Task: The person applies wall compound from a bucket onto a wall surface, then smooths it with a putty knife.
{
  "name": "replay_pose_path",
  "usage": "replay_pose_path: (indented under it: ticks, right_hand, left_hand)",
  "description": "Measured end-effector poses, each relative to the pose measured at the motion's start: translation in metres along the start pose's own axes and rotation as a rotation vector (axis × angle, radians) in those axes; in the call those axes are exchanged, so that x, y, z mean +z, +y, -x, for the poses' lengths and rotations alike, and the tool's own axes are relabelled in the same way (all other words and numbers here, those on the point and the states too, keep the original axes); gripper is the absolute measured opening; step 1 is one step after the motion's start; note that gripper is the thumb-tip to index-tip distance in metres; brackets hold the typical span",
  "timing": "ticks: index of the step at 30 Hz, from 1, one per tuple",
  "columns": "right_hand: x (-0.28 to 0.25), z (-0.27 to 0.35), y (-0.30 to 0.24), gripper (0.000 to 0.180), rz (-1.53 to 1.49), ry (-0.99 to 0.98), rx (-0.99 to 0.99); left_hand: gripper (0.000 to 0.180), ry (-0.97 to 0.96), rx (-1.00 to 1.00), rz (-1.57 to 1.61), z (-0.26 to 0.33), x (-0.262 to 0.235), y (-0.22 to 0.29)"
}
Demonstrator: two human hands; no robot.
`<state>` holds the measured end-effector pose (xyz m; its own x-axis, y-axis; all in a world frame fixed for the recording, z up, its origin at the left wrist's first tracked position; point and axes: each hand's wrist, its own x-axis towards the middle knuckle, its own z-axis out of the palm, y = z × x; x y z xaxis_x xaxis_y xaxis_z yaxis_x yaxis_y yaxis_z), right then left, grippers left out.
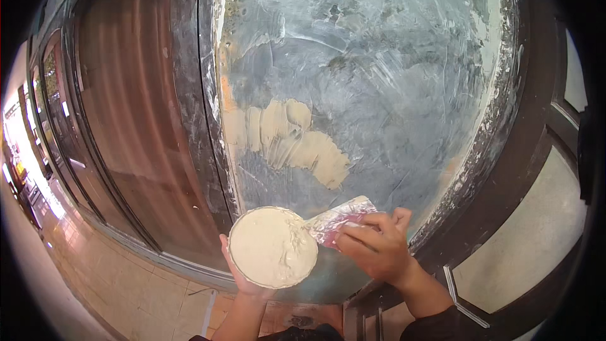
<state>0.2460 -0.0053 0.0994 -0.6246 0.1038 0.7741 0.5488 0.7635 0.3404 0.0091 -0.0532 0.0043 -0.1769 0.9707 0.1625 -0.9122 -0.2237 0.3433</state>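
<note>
Creamy filler in a round tub [273, 249], a smeared scraper [348, 212] at its rim

The tub is full of pale cream filler [262, 243], smooth over its left part and torn into wet ridges and dimples on the right. The left grip [246, 285] is cupped around the tub's lower left side, grasping it from beneath; most of its fingers are hidden by the tub. The right grip [377, 249] is clenched on the scraper, a flat reddish blade coated in whitish smears, its corner at the tub's right rim; whether the two touch is hard to tell.

Beyond stands a blue-grey panel [391, 107], mottled with chalky streaks and trowel marks. On its lower left lies a thick beige patch [300, 142], laid in overlapping ribbed strokes with a ragged outline.

The panel's left edge is a pale, chipped strip beside a dark window frame [189, 88], behind whose glass a brown curtain [129, 107] falls in folds. The right edge is crusted white and flaking, next to a dark door [536, 170] with pale insets. The panel spreads broad and flat above the scraper and right of the patch, while the room narrows near the right grip, where the flaking edge slants in. Glossy tiled floor [142, 290] lies at lower left.
</note>
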Motion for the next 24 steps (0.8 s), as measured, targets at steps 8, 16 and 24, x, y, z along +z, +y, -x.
replay_pose_path:
  ticks: [8,16,24]
  right_hand:
    - [0.010,0.009,0.006,0.020,-0.001,-0.021,-0.007]
    - [0.023,0.011,0.008,0.023,0.058,-0.026,-0.043]
    - [0.034,0.008,0.012,0.024,0.105,0.009,-0.028]
  left_hand:
    - [0.090,0.005,-0.032,0.002,-0.011,0.001,-0.006]
    - [0.090,0.001,-0.029,-0.038,-0.015,0.005,-0.011]
    - [0.089,0.012,-0.023,-0.091,-0.015,0.004,-0.022]
